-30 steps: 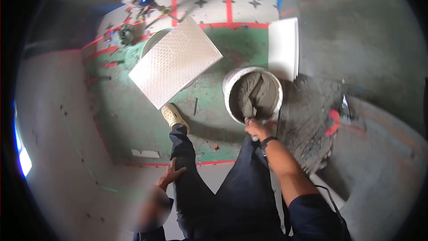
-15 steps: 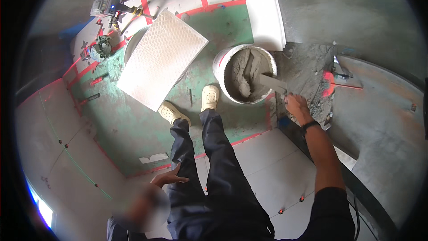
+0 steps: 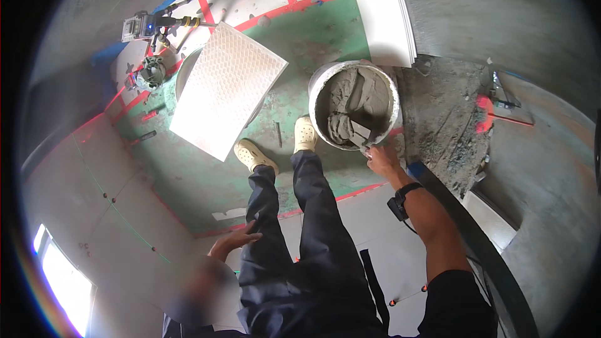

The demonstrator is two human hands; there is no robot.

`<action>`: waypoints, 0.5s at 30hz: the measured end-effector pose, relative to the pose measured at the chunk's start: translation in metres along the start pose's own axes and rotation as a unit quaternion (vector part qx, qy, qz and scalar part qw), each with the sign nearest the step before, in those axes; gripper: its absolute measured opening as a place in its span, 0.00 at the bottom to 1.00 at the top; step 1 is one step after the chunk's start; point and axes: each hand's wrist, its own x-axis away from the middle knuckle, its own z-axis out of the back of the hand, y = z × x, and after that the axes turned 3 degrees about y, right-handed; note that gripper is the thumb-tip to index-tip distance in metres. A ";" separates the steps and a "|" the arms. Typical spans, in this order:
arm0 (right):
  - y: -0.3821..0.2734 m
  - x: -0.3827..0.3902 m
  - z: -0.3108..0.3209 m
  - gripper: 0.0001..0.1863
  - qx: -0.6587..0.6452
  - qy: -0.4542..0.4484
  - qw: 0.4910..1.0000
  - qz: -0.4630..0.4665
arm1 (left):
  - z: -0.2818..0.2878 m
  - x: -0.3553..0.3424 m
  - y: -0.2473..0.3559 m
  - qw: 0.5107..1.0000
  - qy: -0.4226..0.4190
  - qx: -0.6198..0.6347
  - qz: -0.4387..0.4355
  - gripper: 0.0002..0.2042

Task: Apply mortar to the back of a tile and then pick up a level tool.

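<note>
My right hand (image 3: 382, 160) is closed round the handle of a trowel (image 3: 359, 131), just beyond the near rim of a white bucket (image 3: 315, 85). The metal blade reaches over that rim and rests in or against the grey mortar (image 3: 368, 97), which is thick and furrowed. Most of the handle is hidden by my fingers. My left hand (image 3: 235, 241) lies beside my left thigh, its fingers stretched out and nothing in it.
A large white tile (image 3: 225, 91), textured side up, lies tilted over a round container left of the bucket. Stacked white panels (image 3: 385, 22) stand behind it. Rubble (image 3: 441, 119) covers the ground to the right. A tripod-mounted device (image 3: 141, 27) stands far left.
My right hand has drawn the trowel left and nearer, from the bucket's right rim to its near side. The blade now points into the mortar. The left hand stays by my thigh.
</note>
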 end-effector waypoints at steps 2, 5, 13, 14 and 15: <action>0.009 0.000 -0.009 0.13 -0.065 0.043 0.997 0.014 | -0.004 0.015 0.034 0.998 0.001 0.057 0.033 0.47; 0.013 -0.008 -0.028 0.15 -0.152 0.016 0.987 -0.058 | -0.016 0.011 0.053 0.995 0.017 0.094 0.007 0.46; -0.022 -0.034 -0.030 0.11 -0.303 -0.003 0.952 -0.035 | -0.020 0.003 0.010 0.994 0.099 0.020 -0.035 0.46; -0.029 -0.025 -0.026 0.11 -0.325 -0.024 0.945 -0.038 | -0.016 0.010 0.005 0.992 0.119 -0.011 -0.034 0.45; -0.023 -0.019 -0.039 0.12 -0.339 0.009 0.941 -0.007 | -0.018 0.008 0.007 0.990 0.124 -0.045 -0.042 0.45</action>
